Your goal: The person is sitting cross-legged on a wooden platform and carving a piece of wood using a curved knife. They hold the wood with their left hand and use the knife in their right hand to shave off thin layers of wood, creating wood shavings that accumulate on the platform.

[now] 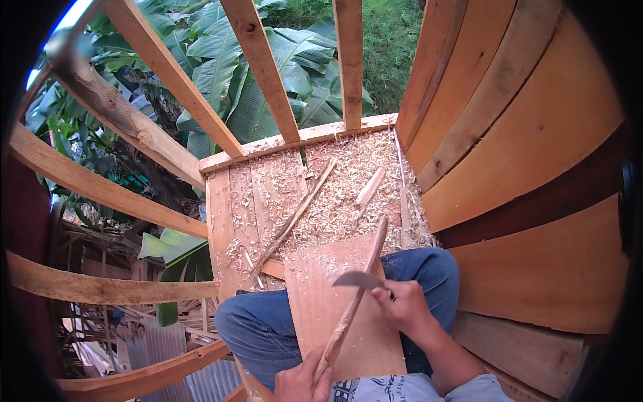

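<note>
My left hand [301, 382] is closed round the near end of a long, rough-shaved wooden stick [343, 323]. The stick slants away from me and to the right, over a flat wooden board [313, 285] lying on my lap. In my right hand [405, 307] is a knife [355, 279] with a broad, curved dark blade. Its blade points left and lies across the stick near the middle. The handle is mostly hidden in my fingers. Both legs in blue jeans [258, 328] are on either side of the board.
Wood shavings [348, 161] cover much of the plank floor [221, 221]. Another long stick [298, 213] and a short pale wood piece [370, 187] lie among them. Wooden railing bars [258, 60] stand ahead and left; a plank wall [522, 167] rises on the right. Banana leaves [228, 94] grow beyond.
</note>
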A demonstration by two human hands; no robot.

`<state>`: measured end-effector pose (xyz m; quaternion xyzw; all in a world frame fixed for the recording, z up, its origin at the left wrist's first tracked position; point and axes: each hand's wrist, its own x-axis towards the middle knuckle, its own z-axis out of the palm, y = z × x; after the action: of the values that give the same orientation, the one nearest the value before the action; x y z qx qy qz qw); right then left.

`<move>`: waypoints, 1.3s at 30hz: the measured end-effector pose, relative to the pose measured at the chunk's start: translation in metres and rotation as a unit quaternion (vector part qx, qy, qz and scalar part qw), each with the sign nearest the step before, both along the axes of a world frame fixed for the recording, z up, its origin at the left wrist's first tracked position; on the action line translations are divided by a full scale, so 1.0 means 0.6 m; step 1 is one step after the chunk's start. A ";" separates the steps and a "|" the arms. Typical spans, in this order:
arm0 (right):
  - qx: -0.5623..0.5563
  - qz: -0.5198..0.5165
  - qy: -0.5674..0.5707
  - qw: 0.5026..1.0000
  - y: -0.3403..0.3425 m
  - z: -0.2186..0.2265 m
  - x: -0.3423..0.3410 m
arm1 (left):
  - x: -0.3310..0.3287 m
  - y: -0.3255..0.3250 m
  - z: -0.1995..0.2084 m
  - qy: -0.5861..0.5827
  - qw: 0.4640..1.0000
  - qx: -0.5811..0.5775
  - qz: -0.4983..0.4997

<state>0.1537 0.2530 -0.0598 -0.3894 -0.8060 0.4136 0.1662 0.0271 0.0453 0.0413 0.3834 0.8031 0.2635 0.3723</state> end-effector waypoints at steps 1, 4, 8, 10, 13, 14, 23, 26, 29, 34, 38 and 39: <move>-0.001 0.036 0.005 0.999 -0.026 0.026 -0.007 | -0.001 0.001 0.000 -0.001 1.000 -0.007 0.005; 0.080 0.024 -0.044 0.996 -0.014 -0.002 0.001 | 0.000 0.000 -0.001 -0.007 1.000 -0.012 0.012; -0.015 -0.124 -0.076 0.989 0.071 -0.021 -0.001 | -0.002 -0.002 0.003 -0.006 1.000 -0.017 0.012; -0.027 -0.151 -0.038 0.987 0.098 -0.013 -0.009 | -0.002 -0.004 0.004 0.001 1.000 -0.024 0.007; -0.003 -0.073 -0.016 0.997 0.070 0.010 -0.009 | 0.002 -0.008 -0.002 0.010 1.000 -0.009 0.001; 0.005 -0.041 -0.009 0.999 0.048 0.020 -0.007 | 0.000 -0.004 -0.001 0.007 1.000 -0.007 0.000; 0.112 0.048 -0.095 0.988 -0.050 0.051 0.043 | 0.008 -0.003 -0.003 0.060 0.998 0.017 -0.023; 0.124 0.051 -0.119 0.984 -0.048 0.067 0.052 | 0.010 0.002 -0.004 0.074 0.996 0.048 -0.027; 0.125 0.069 -0.131 0.981 -0.052 0.080 0.050 | 0.013 0.002 -0.006 0.088 0.994 0.063 -0.033; 0.179 0.088 -0.182 0.963 -0.036 0.102 0.038 | 0.011 0.002 -0.007 0.105 0.992 0.056 -0.042; 0.206 0.073 -0.176 0.960 -0.030 0.091 0.039 | 0.010 0.011 -0.014 0.127 0.990 0.047 -0.051; 0.206 0.070 -0.179 0.959 -0.029 0.089 0.039 | 0.010 0.013 -0.013 0.127 0.989 0.053 -0.049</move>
<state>0.1773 0.2354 -0.0064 -0.3567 -0.9157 0.1726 0.0668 0.0333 0.0529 0.0336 0.4717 0.8089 0.2367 0.2592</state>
